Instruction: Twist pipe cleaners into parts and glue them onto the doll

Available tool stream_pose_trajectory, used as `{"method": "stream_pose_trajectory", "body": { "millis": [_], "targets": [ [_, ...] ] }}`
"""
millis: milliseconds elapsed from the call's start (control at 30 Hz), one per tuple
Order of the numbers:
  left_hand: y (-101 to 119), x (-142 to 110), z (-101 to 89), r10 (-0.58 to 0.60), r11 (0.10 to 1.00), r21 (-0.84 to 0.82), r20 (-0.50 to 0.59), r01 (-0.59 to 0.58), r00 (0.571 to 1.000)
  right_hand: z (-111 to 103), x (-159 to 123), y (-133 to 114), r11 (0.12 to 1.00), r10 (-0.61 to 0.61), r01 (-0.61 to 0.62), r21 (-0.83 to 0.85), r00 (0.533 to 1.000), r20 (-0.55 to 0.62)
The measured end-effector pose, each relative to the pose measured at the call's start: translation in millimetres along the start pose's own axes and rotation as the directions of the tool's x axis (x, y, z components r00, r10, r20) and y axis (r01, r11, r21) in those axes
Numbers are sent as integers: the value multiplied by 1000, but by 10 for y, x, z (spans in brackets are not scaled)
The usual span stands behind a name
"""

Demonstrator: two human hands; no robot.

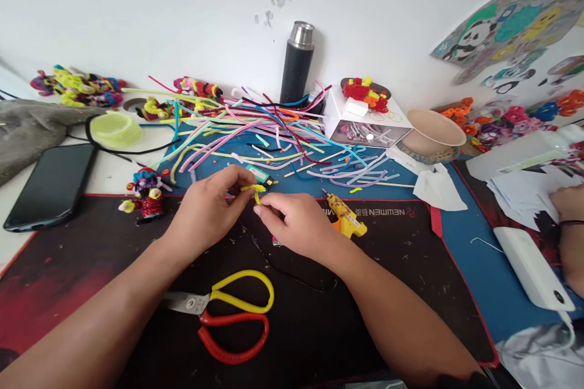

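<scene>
Between my two hands is a short piece of yellow pipe cleaner [257, 189], bent at one end. My left hand [207, 203] pinches it with thumb and forefinger from the left. On the other side, my right hand [298, 222] grips its lower end between thumb and finger. Just behind the fingertips lies a small green object [259, 174], partly covered. Scissors [228, 310] with one yellow and one red handle rest on the dark mat nearer to me. A yellow glue gun [345, 214] lies right of my right hand, and a small pipe cleaner doll [146, 196] stands left of my left hand.
Many coloured pipe cleaners [274, 134] are heaped along the back. Behind them stand a black thermos [297, 64] and a white drawer box [365, 121]. A phone [50, 185] lies at left. On the right are a bowl [435, 130], a white power bank [531, 267] and another person's arm [572, 237].
</scene>
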State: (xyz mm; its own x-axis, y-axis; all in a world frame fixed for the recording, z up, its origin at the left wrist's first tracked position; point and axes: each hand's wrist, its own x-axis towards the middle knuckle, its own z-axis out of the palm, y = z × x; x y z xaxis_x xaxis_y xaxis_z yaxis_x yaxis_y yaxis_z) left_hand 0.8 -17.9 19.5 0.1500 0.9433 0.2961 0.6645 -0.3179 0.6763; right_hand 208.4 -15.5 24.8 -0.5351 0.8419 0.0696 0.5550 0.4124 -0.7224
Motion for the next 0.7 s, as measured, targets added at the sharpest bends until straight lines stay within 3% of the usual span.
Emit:
{"method": "stream_pose_trajectory", "body": {
  "millis": [400,700],
  "targets": [
    [42,-15,-4,139,990,-32,130,-136,982,-93,10,54,988,-64,47,-145,991,-114],
    [51,-11,-25,90,990,-123,205,-66,975,-100,17,69,997,-13,-1,-83,986,-167]
  ]
}}
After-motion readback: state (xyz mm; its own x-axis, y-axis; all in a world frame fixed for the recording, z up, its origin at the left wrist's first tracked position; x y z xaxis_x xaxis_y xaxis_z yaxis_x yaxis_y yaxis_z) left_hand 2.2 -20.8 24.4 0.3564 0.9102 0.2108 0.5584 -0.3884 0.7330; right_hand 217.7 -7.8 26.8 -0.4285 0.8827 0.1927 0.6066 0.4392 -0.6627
